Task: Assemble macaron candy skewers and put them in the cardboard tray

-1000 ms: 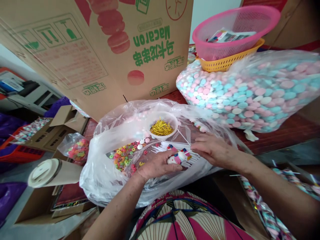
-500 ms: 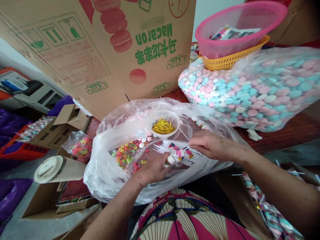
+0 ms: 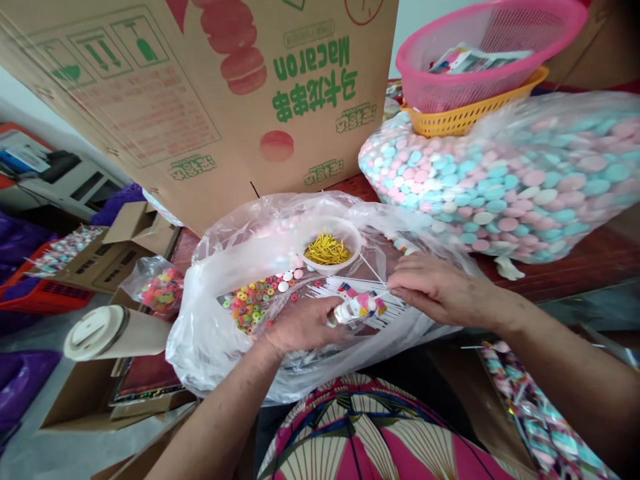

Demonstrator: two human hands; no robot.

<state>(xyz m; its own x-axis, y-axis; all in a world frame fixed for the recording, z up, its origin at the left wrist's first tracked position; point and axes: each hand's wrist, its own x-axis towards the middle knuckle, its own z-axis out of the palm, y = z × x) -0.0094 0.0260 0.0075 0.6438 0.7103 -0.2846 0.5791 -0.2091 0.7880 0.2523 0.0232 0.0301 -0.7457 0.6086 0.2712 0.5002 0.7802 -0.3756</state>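
Here, at the near edge of the surface:
Left hand: the left hand (image 3: 300, 327) is closed around the lower end of a small candy packet (image 3: 356, 306), thumb on top.
Right hand: the right hand (image 3: 440, 290) is pinched shut on a thin white stick (image 3: 376, 275) just beside the packet's far end; fingertips nearly touch the packet.
Candy packet: white, pink and blue, lying between the two hands, over the open clear plastic bag (image 3: 210, 333).
Inside the bag: a white bowl (image 3: 350, 237) of yellow ties, just beyond the packet; loose ring candies (image 3: 247, 303) left of the left hand; a row of white sticks under the packet.
Far right of the surface: a large bag of pastel candies (image 3: 500, 187), with a pink basket (image 3: 500, 40) stacked in a yellow basket (image 3: 465, 120) on top.
Behind: a cardboard box (image 3: 200, 100) printed "Macaron", upside down.
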